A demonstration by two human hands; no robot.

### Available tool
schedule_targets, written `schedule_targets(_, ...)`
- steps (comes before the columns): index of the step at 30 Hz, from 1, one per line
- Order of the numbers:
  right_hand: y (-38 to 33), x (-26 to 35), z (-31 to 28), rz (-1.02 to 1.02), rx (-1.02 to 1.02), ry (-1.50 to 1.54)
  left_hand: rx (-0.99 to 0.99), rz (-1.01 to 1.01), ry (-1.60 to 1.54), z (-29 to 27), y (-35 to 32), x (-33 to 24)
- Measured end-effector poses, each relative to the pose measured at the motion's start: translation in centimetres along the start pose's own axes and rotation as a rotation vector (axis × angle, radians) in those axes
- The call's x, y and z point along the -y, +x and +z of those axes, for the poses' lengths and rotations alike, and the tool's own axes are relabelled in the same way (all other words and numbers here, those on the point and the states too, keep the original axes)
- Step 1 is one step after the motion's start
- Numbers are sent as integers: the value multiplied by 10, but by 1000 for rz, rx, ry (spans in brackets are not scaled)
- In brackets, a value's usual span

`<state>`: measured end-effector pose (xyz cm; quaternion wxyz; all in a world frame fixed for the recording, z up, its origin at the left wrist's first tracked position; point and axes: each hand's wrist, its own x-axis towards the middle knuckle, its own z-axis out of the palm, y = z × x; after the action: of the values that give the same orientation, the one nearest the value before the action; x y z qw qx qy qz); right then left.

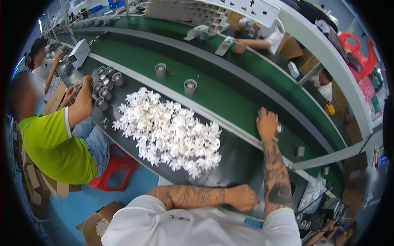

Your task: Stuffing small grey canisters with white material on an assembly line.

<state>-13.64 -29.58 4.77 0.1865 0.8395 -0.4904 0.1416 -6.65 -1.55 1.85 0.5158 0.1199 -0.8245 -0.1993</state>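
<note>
My right hand (267, 124) reaches out over the green conveyor belt (230, 96), its fingers curled down. A sliver of grey shows at its fingertips, but the palm hides what it grips. Just beside that wrist, a grey cup-shaped part (280, 128) is partly covered. Close to my body, my left hand (243, 198) is closed in a fist over the dark worktop, and its contents are hidden. To the left of both hands spreads a big heap of white plastic flower-shaped pieces (172, 131).
Grey cup-shaped parts (190, 86) ride on the belt. A co-worker in a green shirt (61, 147) sits at left on a red stool (117, 172), handling a cluster of cups (105, 92). A white metal frame (328, 156) crosses at right, near a bag of clear pieces (314, 190).
</note>
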Motion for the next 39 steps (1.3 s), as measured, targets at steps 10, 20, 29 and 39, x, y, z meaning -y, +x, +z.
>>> schedule_targets(10, -164, 55, -90, 352, -8, 951, -78, -464, 203, -99, -67, -85)
schedule_targets(20, -351, 56, -173, 814, 44, 842, -207, -930, 606, -151, -122, -116)
schedule_targets(29, -341, 78, -173, 585, 68, 757, 6, -974, 818, -136, -107, -85)
schedule_targets(39, -349, 78, -153, 701, 18, 809, -2, -767, 697, -128, -119, -89)
